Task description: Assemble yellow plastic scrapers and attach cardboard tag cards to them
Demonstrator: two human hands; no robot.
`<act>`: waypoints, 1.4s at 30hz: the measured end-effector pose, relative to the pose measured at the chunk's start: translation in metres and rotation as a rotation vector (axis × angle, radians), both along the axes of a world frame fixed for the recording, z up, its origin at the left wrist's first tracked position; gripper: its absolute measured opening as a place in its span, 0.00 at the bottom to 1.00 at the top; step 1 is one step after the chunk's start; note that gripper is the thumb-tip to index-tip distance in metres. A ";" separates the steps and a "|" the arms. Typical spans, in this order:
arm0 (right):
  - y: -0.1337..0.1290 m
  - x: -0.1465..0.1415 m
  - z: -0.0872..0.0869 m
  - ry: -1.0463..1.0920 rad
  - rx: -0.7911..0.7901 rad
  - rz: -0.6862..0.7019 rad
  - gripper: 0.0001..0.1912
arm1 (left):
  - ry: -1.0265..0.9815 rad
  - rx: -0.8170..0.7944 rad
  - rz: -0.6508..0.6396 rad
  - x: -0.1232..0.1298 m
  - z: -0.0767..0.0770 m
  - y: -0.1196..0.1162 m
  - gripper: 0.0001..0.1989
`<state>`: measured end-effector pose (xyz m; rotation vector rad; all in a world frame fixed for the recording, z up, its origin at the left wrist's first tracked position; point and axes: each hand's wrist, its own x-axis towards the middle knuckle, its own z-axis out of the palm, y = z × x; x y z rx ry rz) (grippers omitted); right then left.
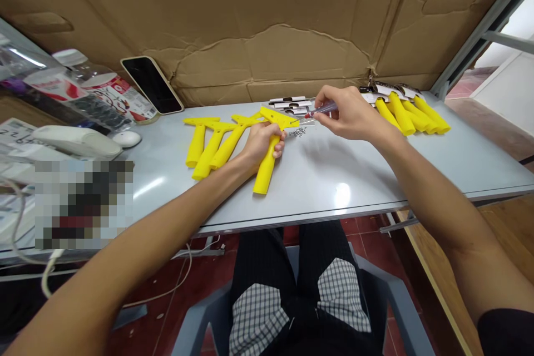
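Observation:
My left hand (262,147) is wrapped round the neck of a yellow T-shaped scraper handle (266,172), its wide head tilted up towards the back of the table. In my right hand (342,114) is a screwdriver (326,109), held in a pinch with its tip pointing left at the handle's head. Whether the tip touches a screw there is too small to tell. Just below the tip lies a pile of small screws (298,132). Several more yellow handles (206,150) rest side by side to the left of my left hand.
Flat blades in white sleeves (292,103) lie against the cardboard (267,55) behind. Finished-looking yellow scrapers (411,114) are lined up at right. At left stand a phone (152,84), bottles (108,86), a white scanner-like device (77,141) and a mouse (127,139).

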<state>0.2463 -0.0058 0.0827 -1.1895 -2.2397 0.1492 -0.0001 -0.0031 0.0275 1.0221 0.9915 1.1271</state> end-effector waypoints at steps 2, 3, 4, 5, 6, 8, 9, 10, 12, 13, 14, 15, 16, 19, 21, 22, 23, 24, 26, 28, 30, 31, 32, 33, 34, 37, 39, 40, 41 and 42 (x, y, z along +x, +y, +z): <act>0.002 0.002 -0.001 0.005 0.006 -0.021 0.11 | -0.005 0.004 0.000 0.000 -0.001 0.000 0.11; 0.003 0.002 -0.001 0.007 0.008 -0.028 0.12 | -0.007 0.008 -0.004 0.000 -0.002 0.000 0.11; 0.004 0.003 -0.001 0.008 0.010 -0.034 0.13 | -0.005 0.011 -0.011 0.001 -0.002 0.000 0.11; 0.004 0.004 -0.001 0.008 0.012 -0.039 0.14 | -0.002 0.013 -0.018 0.001 -0.002 -0.001 0.11; 0.005 0.004 -0.001 0.008 0.015 -0.045 0.16 | 0.002 0.013 -0.025 0.001 -0.002 -0.001 0.11; 0.005 0.004 0.000 0.005 0.021 -0.063 0.17 | -0.005 0.014 -0.032 0.000 -0.001 -0.002 0.13; 0.005 0.004 0.001 -0.004 0.018 -0.068 0.18 | -0.011 0.014 -0.034 0.000 0.000 -0.002 0.13; 0.004 0.004 0.001 -0.013 0.013 -0.068 0.17 | -0.011 0.017 -0.035 0.000 0.001 -0.002 0.13; 0.004 0.003 0.003 -0.021 0.000 -0.049 0.15 | -0.007 0.028 -0.029 -0.001 0.002 -0.002 0.13; 0.003 0.003 0.003 -0.019 -0.004 -0.038 0.14 | -0.003 0.033 -0.024 -0.001 0.002 -0.001 0.12; 0.003 0.002 0.003 -0.017 -0.009 -0.031 0.14 | -0.001 0.036 -0.020 -0.001 0.002 -0.001 0.12; 0.003 0.003 0.003 -0.016 -0.015 -0.030 0.13 | 0.002 0.036 -0.020 -0.001 0.001 0.000 0.11; 0.004 0.003 0.003 -0.017 -0.021 -0.035 0.12 | 0.007 0.036 -0.023 -0.001 0.001 0.000 0.11; 0.005 0.004 0.002 -0.029 -0.030 -0.058 0.10 | 0.027 0.045 -0.046 -0.001 -0.001 0.001 0.09; 0.005 0.005 0.003 -0.023 -0.025 -0.049 0.10 | 0.037 0.052 -0.060 -0.001 -0.002 0.000 0.09; 0.005 0.005 0.003 -0.017 -0.020 -0.040 0.09 | 0.038 0.053 -0.065 -0.001 -0.002 0.000 0.09; 0.004 0.005 0.004 -0.012 -0.018 -0.032 0.09 | 0.040 0.052 -0.070 -0.001 -0.002 -0.001 0.09; 0.004 0.006 0.005 -0.007 -0.017 -0.030 0.09 | 0.041 0.049 -0.073 -0.001 -0.002 -0.001 0.10; 0.004 0.006 0.006 -0.013 -0.024 -0.036 0.09 | 0.036 0.047 -0.071 -0.001 -0.001 -0.002 0.10; 0.005 0.007 0.006 -0.036 -0.030 -0.039 0.09 | 0.021 0.058 -0.060 -0.002 -0.001 -0.001 0.10; 0.007 0.008 0.004 -0.074 -0.029 -0.021 0.08 | 0.005 0.073 -0.054 -0.002 0.000 0.000 0.10; 0.008 0.008 0.002 -0.098 -0.037 -0.002 0.08 | 0.000 0.077 -0.054 -0.002 0.000 0.000 0.10; 0.008 0.007 0.001 -0.123 -0.053 0.023 0.10 | -0.002 0.075 -0.057 -0.002 0.000 0.000 0.11; 0.009 0.007 0.000 -0.150 -0.080 0.052 0.13 | 0.000 0.070 -0.064 -0.002 0.000 0.000 0.11; 0.009 0.006 -0.001 -0.178 -0.113 0.078 0.16 | 0.005 0.063 -0.070 -0.001 0.001 0.000 0.12; 0.008 0.005 -0.002 -0.250 -0.180 0.117 0.19 | 0.040 0.048 -0.090 0.000 0.003 -0.001 0.11; 0.008 0.007 0.000 -0.266 -0.165 0.100 0.18 | 0.069 0.057 -0.099 0.000 0.005 -0.002 0.09; 0.009 0.009 0.001 -0.264 -0.148 0.086 0.17 | 0.080 0.066 -0.103 -0.001 0.007 -0.002 0.08; 0.011 0.012 0.002 -0.255 -0.130 0.069 0.16 | 0.086 0.075 -0.107 -0.002 0.008 -0.001 0.07; 0.013 0.015 0.002 -0.240 -0.115 0.048 0.16 | 0.085 0.083 -0.109 -0.003 0.009 0.000 0.07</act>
